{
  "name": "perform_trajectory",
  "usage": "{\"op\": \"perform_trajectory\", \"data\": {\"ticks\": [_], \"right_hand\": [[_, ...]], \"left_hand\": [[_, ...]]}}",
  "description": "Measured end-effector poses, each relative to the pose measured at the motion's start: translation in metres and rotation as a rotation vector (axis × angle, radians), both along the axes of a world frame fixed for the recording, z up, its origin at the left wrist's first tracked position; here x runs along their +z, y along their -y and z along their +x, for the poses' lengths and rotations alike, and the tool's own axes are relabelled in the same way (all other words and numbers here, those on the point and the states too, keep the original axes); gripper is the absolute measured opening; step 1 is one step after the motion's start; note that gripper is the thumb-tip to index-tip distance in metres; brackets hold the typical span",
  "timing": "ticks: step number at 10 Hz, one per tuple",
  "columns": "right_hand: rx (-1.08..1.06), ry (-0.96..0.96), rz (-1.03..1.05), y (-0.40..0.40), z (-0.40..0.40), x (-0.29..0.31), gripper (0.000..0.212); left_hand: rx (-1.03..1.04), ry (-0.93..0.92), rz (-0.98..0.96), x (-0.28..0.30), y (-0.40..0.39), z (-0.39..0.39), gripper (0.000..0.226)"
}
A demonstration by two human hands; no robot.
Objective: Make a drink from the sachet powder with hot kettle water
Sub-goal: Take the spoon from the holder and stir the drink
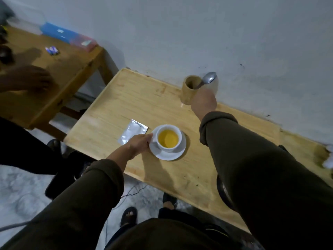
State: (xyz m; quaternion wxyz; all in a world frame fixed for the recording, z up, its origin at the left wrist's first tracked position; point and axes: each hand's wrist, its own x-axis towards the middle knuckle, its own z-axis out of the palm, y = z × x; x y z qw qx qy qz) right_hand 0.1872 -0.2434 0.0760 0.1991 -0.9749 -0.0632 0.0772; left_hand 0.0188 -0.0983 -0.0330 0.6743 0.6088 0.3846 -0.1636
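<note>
A white cup [166, 130] holding yellow liquid stands on a white saucer [169, 154] near the front of the light wooden table [111, 109]. My left hand [138, 143] touches the cup's left side and the saucer's rim. A silver sachet [132, 131] lies flat just left of the cup. My right hand [204, 100] is raised at the back of the table, gripping a metal spoon [208, 79] whose bowl points up beside a bamboo holder [191, 89]. No kettle is visible.
The grey wall runs right behind the table. A second, darker wooden table [59, 73] stands to the left with a blue box [61, 33] and small items; another person's hand [30, 78] hovers over it. A cable and my sandalled feet are on the floor.
</note>
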Motion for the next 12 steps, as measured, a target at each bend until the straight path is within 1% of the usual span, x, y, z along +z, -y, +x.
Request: {"op": "perform_trajectory", "data": {"ticks": [1,2,3,4,5,7,9,10,11,12], "right_hand": [[0.098,0.051,-0.034,-0.015,0.013,0.008,0.029],[0.229,0.129,-0.232,-0.036,0.045,-0.007,0.023],[0.273,0.161,-0.207,-0.043,0.049,0.001,0.018],[0.380,0.209,-0.333,-0.047,0.067,-0.004,0.018],[0.470,0.188,-0.446,-0.049,0.080,-0.004,0.022],[0.549,0.186,-0.559,-0.050,0.092,-0.012,0.023],[0.590,0.164,-0.690,-0.045,0.099,-0.014,0.023],[0.626,0.203,-0.769,-0.042,0.099,-0.011,0.024],[0.646,0.202,-0.826,-0.041,0.100,-0.008,0.024],[0.623,0.181,-0.809,-0.043,0.105,-0.012,0.021]], "left_hand": [[0.036,-0.013,-0.013,-0.004,0.001,-0.003,0.047],[0.067,-0.022,-0.014,-0.004,0.001,-0.006,0.050],[0.084,-0.043,-0.020,-0.002,0.002,-0.006,0.049],[0.116,-0.039,-0.050,-0.005,0.005,-0.004,0.025],[0.145,-0.031,-0.043,-0.005,0.007,-0.004,0.022],[0.193,-0.039,-0.057,-0.003,0.008,-0.002,0.019],[0.194,-0.071,-0.022,-0.001,0.008,-0.001,0.021],[0.188,-0.087,-0.024,0.002,0.008,0.001,0.020],[0.187,-0.084,-0.027,0.003,0.008,0.001,0.017],[0.161,-0.064,-0.037,0.004,0.009,0.000,0.020]]}}
